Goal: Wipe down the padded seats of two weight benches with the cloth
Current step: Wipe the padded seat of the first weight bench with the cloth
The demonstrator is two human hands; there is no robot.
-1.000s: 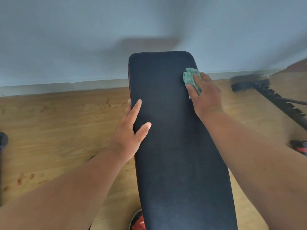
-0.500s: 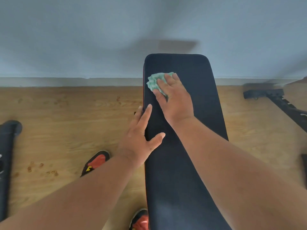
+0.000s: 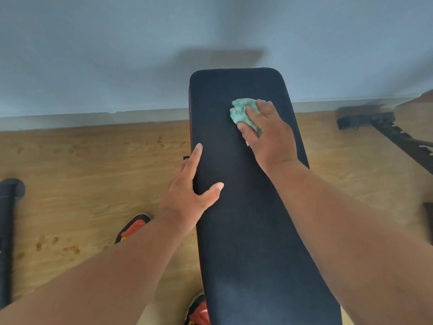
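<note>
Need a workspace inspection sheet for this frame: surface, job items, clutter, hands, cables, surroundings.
Surface: black padded bench seat runs away from the camera toward the wall; no marks visible.
Job's things: green cloth, crumpled, on the far part of the seat.
Clutter: black bar at the left edge; black notched frame on the floor at right.
Hands: right hand presses the cloth onto the pad; left hand rests on the seat's left edge, thumb on top.
Cables: nothing seen.
Surroundings: wooden floor with brownish spots, grey wall, red-and-black shoes beside the bench.
</note>
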